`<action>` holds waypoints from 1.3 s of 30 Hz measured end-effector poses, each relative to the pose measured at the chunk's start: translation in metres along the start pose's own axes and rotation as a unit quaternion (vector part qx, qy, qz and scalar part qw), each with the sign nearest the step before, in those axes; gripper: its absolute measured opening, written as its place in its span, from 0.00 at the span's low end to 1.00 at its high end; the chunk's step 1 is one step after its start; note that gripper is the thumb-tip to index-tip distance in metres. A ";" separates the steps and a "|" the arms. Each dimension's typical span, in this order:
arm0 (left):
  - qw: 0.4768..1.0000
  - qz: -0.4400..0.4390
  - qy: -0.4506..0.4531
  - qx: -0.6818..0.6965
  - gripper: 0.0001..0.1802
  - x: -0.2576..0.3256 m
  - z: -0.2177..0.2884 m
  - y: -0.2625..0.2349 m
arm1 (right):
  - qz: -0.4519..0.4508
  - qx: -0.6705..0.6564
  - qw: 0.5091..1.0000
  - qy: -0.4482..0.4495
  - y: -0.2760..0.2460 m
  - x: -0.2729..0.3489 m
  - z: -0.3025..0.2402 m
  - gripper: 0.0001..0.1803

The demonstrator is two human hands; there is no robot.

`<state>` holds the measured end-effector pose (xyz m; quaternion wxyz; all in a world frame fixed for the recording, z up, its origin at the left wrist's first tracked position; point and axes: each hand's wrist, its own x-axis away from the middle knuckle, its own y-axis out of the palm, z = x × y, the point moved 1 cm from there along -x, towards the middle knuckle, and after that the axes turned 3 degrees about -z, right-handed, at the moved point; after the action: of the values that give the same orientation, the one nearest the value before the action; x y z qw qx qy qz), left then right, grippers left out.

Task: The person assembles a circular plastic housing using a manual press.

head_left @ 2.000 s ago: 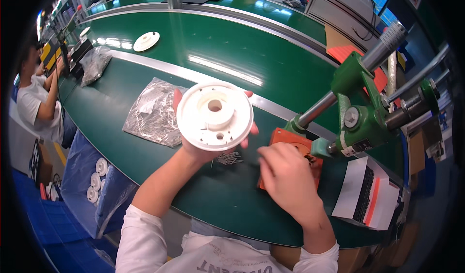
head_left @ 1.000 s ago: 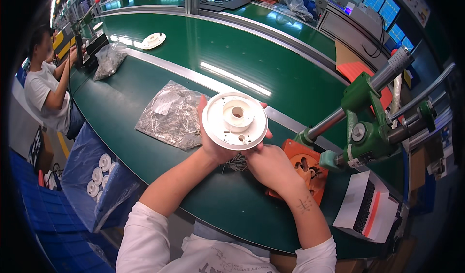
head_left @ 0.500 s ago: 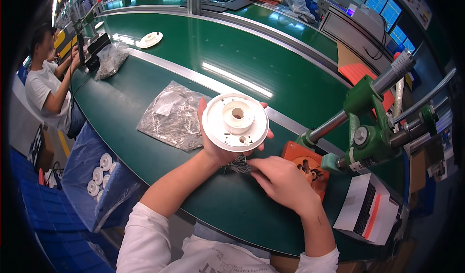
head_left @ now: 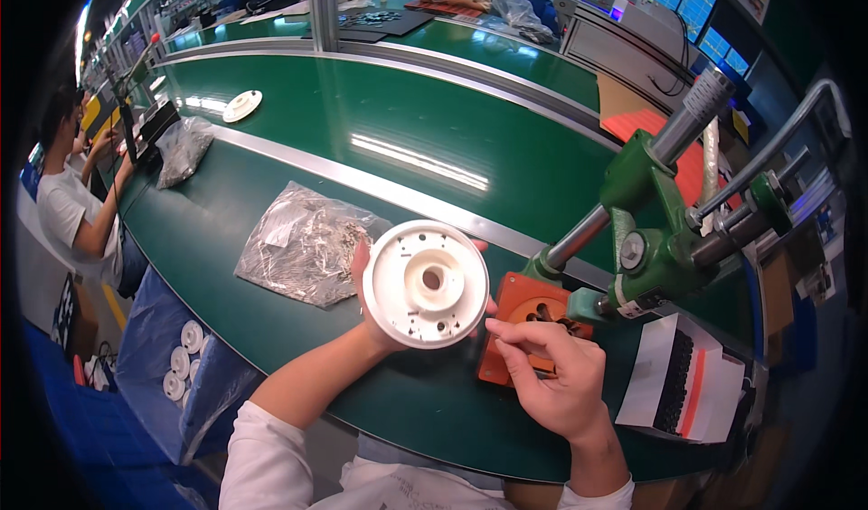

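Observation:
My left hand (head_left: pixel 373 336) holds up a white round plastic disc (head_left: pixel 384 284) from behind, fingers curled round its edge. The disc has a raised hub with a central hole, small holes and some short dark pin-like bits in its face. My right hand (head_left: pixel 556 374) is beside the disc's lower right edge, thumb and forefinger pinched together; whatever lies between them is too small to make out. Just behind that hand stands an orange fixture block (head_left: pixel 517 295) under a green hand press (head_left: pixel 633 239). A clear bag of small metal pins (head_left: pixel 294 248) lies left of the disc.
A white box of black parts (head_left: pixel 640 379) stands at the right. At lower left, a blue-lined bin (head_left: pixel 145 356) holds several white discs. Another disc (head_left: pixel 242 106) sits on the green conveyor (head_left: pixel 362 94). A co-worker (head_left: pixel 77 203) sits at far left beside another bag (head_left: pixel 185 153).
My right hand has lifted away from the loose metal pins toward the disc's edge. The disc in my left hand is turned and sits lower in view. The pile of pins is out of sight.

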<state>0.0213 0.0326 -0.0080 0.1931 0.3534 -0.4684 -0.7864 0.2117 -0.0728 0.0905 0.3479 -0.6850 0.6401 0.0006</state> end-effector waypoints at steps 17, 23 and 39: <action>0.981 0.070 -0.012 -0.182 0.80 0.009 -0.007 0.020 | 0.002 0.129 0.984 -0.120 -0.002 -0.004 0.003 0.10; 0.983 0.074 -0.010 -0.169 0.81 0.008 -0.007 0.022 | -0.017 0.158 0.979 -0.124 -0.002 -0.004 0.004 0.10; 0.975 0.068 -0.015 -0.209 0.81 0.008 -0.007 0.023 | -0.024 0.241 0.955 -0.170 0.002 0.000 0.005 0.10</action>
<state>0.0205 0.0123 0.0070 0.3086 0.2608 -0.3189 -0.8574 0.2117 -0.0699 0.0857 0.6061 -0.5858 0.5361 -0.0457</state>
